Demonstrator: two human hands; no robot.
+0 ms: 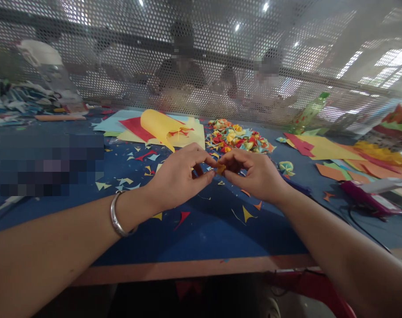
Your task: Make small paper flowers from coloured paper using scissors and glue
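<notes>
Above the middle of the blue tabletop, my left hand and my right hand meet at the fingertips. Between them is a small orange folded piece, pinched from both sides; whether it is paper or cloth I cannot tell. A silver bangle circles my left wrist. Just beyond my fingers lies a heap of small folded pieces in red, yellow, orange and pale blue. Pointed offcuts such as a red scrap and a yellow scrap are scattered beneath and around my hands.
Coloured sheets with a curled yellow sheet lie behind my left hand. On the right are more sheets, a purple tool with a cord and a green-capped bottle. A perforated screen stands behind; people sit beyond it.
</notes>
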